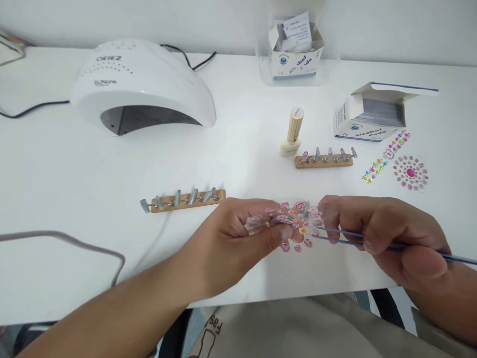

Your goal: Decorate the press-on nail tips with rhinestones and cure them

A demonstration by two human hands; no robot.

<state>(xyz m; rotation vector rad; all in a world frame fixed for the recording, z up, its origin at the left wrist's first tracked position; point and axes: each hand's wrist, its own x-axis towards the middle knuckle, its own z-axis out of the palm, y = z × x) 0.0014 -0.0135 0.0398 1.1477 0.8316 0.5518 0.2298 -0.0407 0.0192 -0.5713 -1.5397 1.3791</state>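
My left hand (238,243) pinches a clear sheet of pink gem stickers (297,247) between thumb and fingers, above the front part of the table. Blue tweezers (346,236) are gripped in my right hand (395,233), and their slightly parted tips meet the right side of the sheet, close to a small yellow piece. Whether the tips pinch a gem is too small to tell. Beyond my left hand lies a wooden nail stand (186,200) with several grey false nails. A second wooden nail stand (324,160) carries grey nails with reddish decorations.
A white nail lamp (145,79) stands at the back left. A polish bottle (291,134) is behind the second stand. Two alcohol pad boxes (296,64) are at the back and right, near a round gem sheet (411,172) and a gem strip (387,155). A grey cable (74,241) crosses the left.
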